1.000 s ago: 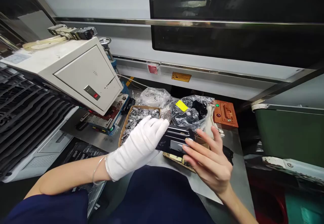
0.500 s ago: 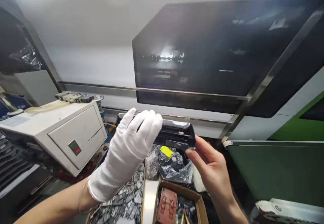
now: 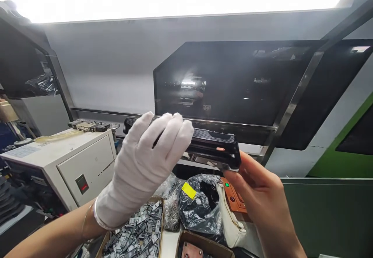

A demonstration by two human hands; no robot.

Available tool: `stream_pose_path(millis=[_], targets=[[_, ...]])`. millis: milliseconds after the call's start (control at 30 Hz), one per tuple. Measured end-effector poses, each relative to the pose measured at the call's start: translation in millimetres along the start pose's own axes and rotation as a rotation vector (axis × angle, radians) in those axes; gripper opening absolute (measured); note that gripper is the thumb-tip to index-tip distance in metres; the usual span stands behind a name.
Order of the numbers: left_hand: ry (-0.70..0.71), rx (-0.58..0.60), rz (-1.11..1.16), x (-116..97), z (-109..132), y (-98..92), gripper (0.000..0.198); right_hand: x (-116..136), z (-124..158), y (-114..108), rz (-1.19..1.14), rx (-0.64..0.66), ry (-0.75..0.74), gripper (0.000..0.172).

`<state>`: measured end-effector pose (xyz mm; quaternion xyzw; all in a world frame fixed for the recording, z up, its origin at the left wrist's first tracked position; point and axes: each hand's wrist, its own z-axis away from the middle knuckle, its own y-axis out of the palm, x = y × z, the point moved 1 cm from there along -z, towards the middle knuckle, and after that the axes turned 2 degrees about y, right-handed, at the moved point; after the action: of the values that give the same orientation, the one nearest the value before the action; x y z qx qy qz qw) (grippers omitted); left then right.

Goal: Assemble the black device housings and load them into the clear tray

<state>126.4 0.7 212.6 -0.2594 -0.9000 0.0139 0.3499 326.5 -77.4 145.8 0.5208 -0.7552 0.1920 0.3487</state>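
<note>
The long black plastic device with a ribbed top and a small orange mark (image 3: 214,149) is held up in the air, lying almost level, in front of the big dark glass panel (image 3: 233,83). The left hand in a white cloth glove (image 3: 145,164) grasps the left part of this device, with its fingers wrapped over the front side. The bare right hand (image 3: 262,199) grasps the right end of the device from below, the thumb touching its lower corner.

Below the device stands an open cardboard tray full of small grey metal pieces (image 3: 136,234). Just right of this tray, also below the device, lies a black plastic bag with a yellow sticker (image 3: 198,207). An orange flat fixture (image 3: 233,197) is below the right end of the device. Far left of the device stands a beige box-shaped machine with a red switch (image 3: 70,164).
</note>
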Motion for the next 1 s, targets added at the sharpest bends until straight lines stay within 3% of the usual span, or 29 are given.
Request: stream_pose_path(millis=[233,433,533,700,833,1000], targets=[[0.031,-0.025,-0.135,6,-6,-11.8,0.033,0,-3,5,-0.037,0.017,-0.012,0.029],[0.065,-0.019,-0.121,10,-9,-19.6,0.030,1,4,1,0.129,-0.051,-0.170,0.035],[0.073,0.034,-0.072,9,-4,-16.2,0.030,2,6,2,0.152,-0.048,-0.154,0.036],[0.058,0.212,0.102,-5,31,1.9,0.041,-23,28,14,0.044,0.052,0.158,0.024],[0.027,0.347,0.339,-27,77,13.3,0.039,-58,66,22,-0.059,0.133,0.428,0.024],[-0.021,0.483,0.515,-60,141,15.7,0.048,-99,124,32,-0.189,0.276,0.866,0.034]])
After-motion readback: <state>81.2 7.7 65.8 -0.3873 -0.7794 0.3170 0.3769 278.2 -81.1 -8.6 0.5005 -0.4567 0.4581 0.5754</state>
